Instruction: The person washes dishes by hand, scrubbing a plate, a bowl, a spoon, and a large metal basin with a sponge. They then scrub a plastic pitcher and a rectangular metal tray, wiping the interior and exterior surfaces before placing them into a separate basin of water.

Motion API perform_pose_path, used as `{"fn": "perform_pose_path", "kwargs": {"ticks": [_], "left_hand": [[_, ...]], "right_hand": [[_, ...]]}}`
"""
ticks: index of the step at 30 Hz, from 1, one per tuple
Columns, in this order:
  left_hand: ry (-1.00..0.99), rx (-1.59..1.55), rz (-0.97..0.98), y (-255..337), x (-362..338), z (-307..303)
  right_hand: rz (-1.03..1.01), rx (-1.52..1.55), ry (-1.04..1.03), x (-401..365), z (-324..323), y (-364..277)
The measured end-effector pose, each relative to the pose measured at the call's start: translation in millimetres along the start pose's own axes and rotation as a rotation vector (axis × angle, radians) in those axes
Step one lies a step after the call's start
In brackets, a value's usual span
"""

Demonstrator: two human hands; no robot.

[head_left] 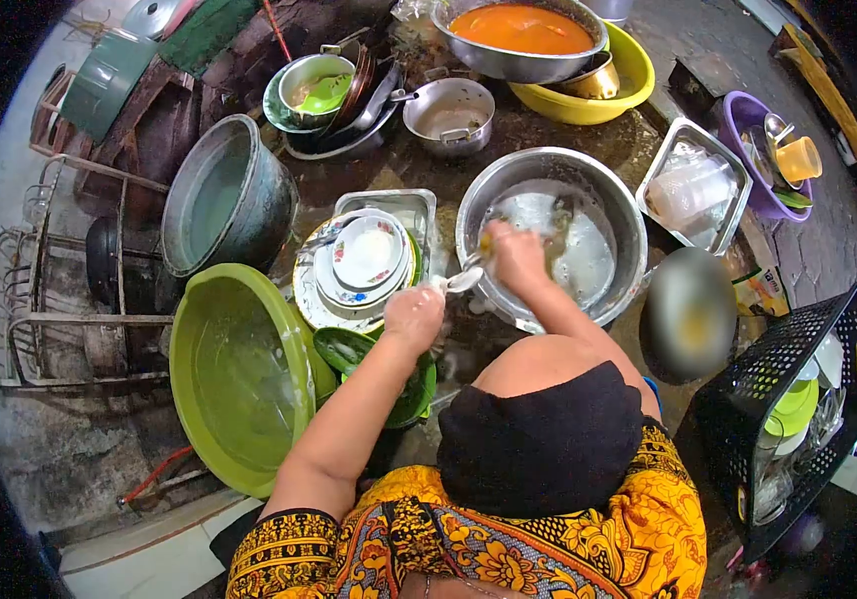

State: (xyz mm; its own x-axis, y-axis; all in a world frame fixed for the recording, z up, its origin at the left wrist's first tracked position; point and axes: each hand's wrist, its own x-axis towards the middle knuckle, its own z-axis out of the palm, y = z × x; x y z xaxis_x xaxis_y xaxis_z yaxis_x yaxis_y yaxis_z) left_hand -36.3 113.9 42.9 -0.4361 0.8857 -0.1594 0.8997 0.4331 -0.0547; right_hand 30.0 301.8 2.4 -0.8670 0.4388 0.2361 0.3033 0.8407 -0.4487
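My left hand [416, 317] is closed around the handles of some spoons [465, 279], between the plates and the metal basin. At the basin's near-left rim, my right hand [518, 262] is curled around a small yellow sponge [486, 243], close to the spoon ends. Soapy, cloudy water fills the large metal basin [630, 200] beneath it. Beside my left hand rises a stack of plates, with a small floral saucer [367, 252] on top. Green bowls [411, 397] sit partly hidden under my left forearm.
A green tub [184, 349] and a dark bucket [174, 262] hold water at left. Pots [448, 118] and a basin of orange liquid [520, 28] stand at the back. On the right are a metal tray [738, 222], a purple basin [733, 120] and a black crate [738, 399] of dishes.
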Motion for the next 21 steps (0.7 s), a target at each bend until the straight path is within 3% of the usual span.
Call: {"fn": "perform_pose_path", "kwargs": {"ticks": [2, 3, 5, 6, 9, 13, 15, 16, 18, 19, 21], "left_hand": [[0.026, -0.014, -0.040, 0, 1, -3], [0.068, -0.005, 0.005, -2, 3, 4], [0.109, 0.026, 0.070, 5, 4, -1], [0.150, 0.060, 0.134, 8, 5, -3], [0.190, 0.131, 0.195, 11, 1, -2], [0.243, 0.077, 0.206, 8, -8, 2], [0.219, 0.042, 0.171, 11, -9, 4], [0.218, 0.041, 0.170, 10, -8, 5], [0.294, -0.028, 0.158, 7, -6, 8], [0.272, -0.023, 0.161, 5, -5, 6], [0.269, -0.019, 0.145, 4, -9, 6]], "right_hand": [[0.314, 0.246, -0.083, 8, -23, 2], [0.314, 0.243, -0.086, 8, -29, 0], [0.276, 0.616, -0.105, 8, -35, -8], [0.134, 0.679, -0.198, 6, -28, -12], [0.157, 0.263, -0.509, 7, -8, -10], [0.057, 0.227, -0.466, 8, 11, 32], [0.354, 0.361, -0.375, 6, -12, 15], [0.354, 0.361, -0.377, 4, -20, 6], [0.135, 0.499, -0.226, -7, -34, -13], [0.070, 0.441, -0.289, -9, -43, -18], [0.118, 0.344, -0.236, -10, -41, -6]]}}
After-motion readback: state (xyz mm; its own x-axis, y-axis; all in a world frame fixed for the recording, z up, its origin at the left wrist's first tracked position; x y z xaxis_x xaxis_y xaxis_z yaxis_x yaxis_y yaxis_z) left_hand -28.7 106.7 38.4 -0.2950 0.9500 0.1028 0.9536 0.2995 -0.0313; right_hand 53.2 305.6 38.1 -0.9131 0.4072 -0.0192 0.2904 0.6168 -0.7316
